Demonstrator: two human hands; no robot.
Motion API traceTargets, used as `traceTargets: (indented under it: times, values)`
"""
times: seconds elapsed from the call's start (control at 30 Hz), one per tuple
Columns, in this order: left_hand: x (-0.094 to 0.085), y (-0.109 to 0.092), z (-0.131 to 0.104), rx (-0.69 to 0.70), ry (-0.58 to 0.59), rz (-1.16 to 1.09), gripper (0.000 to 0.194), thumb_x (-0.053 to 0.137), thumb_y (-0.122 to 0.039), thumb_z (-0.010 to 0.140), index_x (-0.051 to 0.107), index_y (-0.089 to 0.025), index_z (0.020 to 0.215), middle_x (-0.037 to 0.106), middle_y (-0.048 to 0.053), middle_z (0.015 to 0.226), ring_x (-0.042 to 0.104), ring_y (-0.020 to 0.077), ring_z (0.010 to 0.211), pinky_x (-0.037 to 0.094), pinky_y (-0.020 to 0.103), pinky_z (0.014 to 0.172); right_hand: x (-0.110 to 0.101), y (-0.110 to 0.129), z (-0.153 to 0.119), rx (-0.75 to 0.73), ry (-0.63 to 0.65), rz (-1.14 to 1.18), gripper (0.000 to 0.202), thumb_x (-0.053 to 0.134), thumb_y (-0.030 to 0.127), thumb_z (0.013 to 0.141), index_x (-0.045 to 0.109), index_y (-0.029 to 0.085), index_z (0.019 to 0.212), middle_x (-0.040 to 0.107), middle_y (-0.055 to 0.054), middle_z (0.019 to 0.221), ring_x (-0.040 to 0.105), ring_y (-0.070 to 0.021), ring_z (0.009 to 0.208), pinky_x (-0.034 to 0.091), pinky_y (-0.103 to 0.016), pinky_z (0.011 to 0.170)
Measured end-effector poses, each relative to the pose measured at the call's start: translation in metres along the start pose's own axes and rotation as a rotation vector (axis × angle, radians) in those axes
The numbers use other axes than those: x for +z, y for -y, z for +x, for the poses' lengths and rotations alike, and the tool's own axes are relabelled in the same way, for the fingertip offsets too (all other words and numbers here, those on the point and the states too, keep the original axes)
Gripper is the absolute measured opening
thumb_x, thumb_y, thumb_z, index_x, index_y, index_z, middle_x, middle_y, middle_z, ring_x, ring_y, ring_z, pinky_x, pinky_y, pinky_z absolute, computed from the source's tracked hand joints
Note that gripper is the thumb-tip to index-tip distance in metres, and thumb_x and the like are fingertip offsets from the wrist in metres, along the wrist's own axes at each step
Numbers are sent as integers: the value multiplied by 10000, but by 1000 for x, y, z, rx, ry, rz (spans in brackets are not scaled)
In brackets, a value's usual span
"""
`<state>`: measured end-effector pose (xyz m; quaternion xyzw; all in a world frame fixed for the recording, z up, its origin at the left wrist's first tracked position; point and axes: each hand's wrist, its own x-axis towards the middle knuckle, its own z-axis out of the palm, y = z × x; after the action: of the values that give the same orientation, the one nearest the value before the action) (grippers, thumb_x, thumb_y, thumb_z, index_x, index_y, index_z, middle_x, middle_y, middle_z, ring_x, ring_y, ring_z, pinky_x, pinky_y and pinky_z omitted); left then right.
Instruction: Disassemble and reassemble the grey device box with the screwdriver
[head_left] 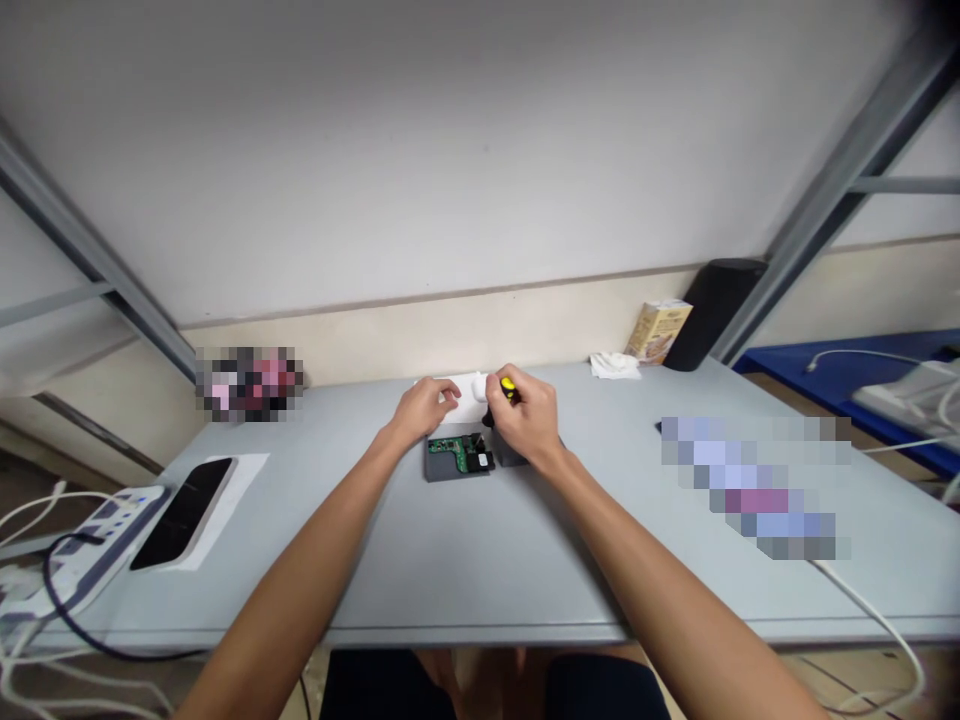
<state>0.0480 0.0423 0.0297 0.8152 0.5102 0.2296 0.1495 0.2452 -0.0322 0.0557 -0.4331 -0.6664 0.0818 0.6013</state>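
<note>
A grey case with a green circuit board (pixel 454 456) inside lies on the table, between my wrists. My right hand (pixel 525 408) is wrapped round a black and yellow handled tool (pixel 509 390), just beyond the board's right end. Partly under that hand is a second dark grey piece (pixel 512 457). My left hand (pixel 427 408) rests behind the board's left end, fingers curved and apart, with nothing seen in it. Between the hands lies a white sheet (pixel 466 405) with a small white rounded object (pixel 479 387) on it. The tool's tip cannot be made out.
On the left of the grey table (pixel 465 590) are a phone (pixel 184 512) on white paper and a power strip (pixel 94 560) with cables. A crumpled tissue (pixel 615 365), a yellow carton (pixel 658 331) and a black cylinder (pixel 712 312) stand at the back right. Blurred items lie left and right.
</note>
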Motion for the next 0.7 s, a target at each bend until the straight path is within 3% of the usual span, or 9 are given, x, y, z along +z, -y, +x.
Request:
traceTargets:
  times: [0.27, 0.43, 0.57, 0.7]
  values:
    - [9, -8, 5, 62, 55, 28, 136, 702, -328, 897, 788, -229, 931, 784, 54, 916, 684, 237, 821, 499, 312, 796, 0, 2, 0, -16, 19, -3, 324, 523, 344, 961, 464, 228, 664, 432, 45, 572, 375, -115, 527, 313, -274, 579]
    - [8, -18, 3, 60, 51, 33, 152, 683, -332, 931, 779, -216, 912, 770, 77, 929, 680, 264, 828, 491, 344, 802, 0, 2, 0, -13, 9, -7, 329, 516, 350, 954, 452, 233, 653, 426, 43, 561, 367, -119, 524, 313, -277, 575]
    - [1, -31, -13, 93, 10, 10, 250, 556, -313, 1007, 778, -214, 951, 773, 78, 991, 673, 264, 931, 495, 349, 841, 0, 2, 0, -10, 13, -5, 306, 523, 342, 947, 478, 230, 667, 435, 40, 573, 383, -120, 534, 317, -278, 583]
    - [-6, -39, -45, 178, -13, -39, 240, 540, -290, 1013, 770, -229, 1043, 781, 61, 1046, 648, 265, 1004, 504, 394, 925, 0, 3, -1, -21, 3, 2, 298, 521, 333, 948, 487, 230, 671, 445, 37, 578, 385, -123, 539, 321, -281, 585]
